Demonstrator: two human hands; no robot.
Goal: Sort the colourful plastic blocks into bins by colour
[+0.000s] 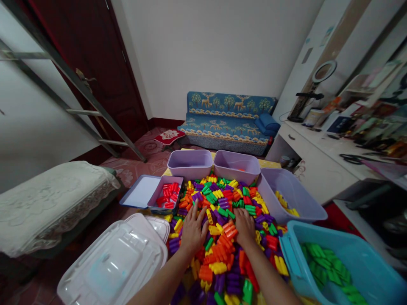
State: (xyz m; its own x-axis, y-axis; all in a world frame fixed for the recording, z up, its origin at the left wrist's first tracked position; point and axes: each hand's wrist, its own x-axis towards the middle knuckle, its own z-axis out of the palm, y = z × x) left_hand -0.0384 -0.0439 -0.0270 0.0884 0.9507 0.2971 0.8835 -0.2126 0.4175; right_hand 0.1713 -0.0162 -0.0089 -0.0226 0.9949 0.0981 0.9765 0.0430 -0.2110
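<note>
A heap of ridged plastic building blocks (219, 250) in red, orange, yellow, green and purple spreads across the middle. My left hand (193, 231) rests on its left side, fingers apart and pointing forward, near a purple block (197, 196). On the right of the heap lies my right hand (244, 226), with its fingers slightly bent and spread over the blocks and its fingertips partly hidden among them. An orange block (230, 229) is close beside its thumb side. Neither hand visibly lifts a block.
Behind the heap are two lilac bins (190, 170) (237, 171). A lilac bin (292, 190) with yellow blocks and a turquoise bin (359, 254) with green blocks stand right. Left are a small box (165, 210) with red blocks and clear lids (114, 262).
</note>
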